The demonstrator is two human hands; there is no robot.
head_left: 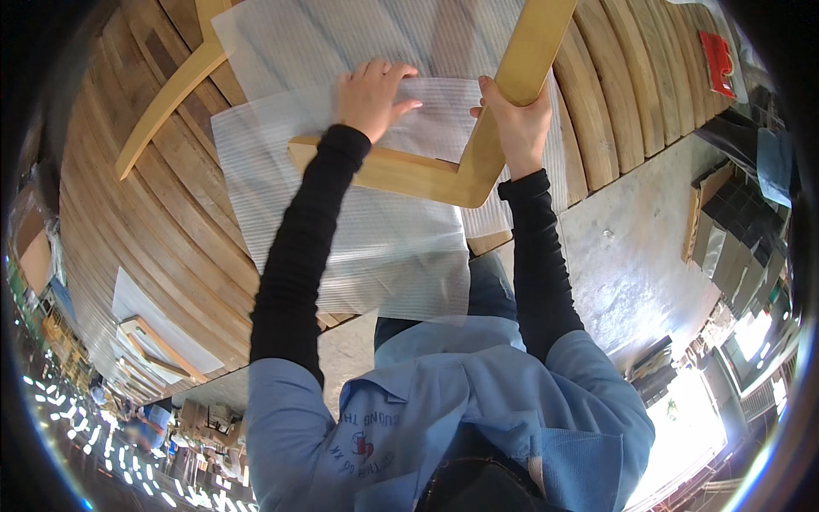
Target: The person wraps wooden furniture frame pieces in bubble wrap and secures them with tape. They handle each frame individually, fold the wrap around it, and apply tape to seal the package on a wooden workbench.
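Note:
An L-shaped wooden furniture part [409, 177], yellowish and smooth, lies on white ribbed foam sheets [392, 256]. My right hand [524, 128] is closed round its longer arm, just above the corner. My left hand [372, 96] rests on the foam past the shorter arm's end, its fingers spread and nothing in them. That hand's black-sleeved forearm crosses over the shorter arm and hides a bit of it. Two foam sheets overlap beneath the part, one reaching down over the table's near edge.
The table top is made of wooden slats [171, 230]. A curved wooden part [166, 107] lies at the far left, and a red tape dispenser [717, 64] at the far right. A small wooden frame [162, 350] sits on a white sheet at the lower left.

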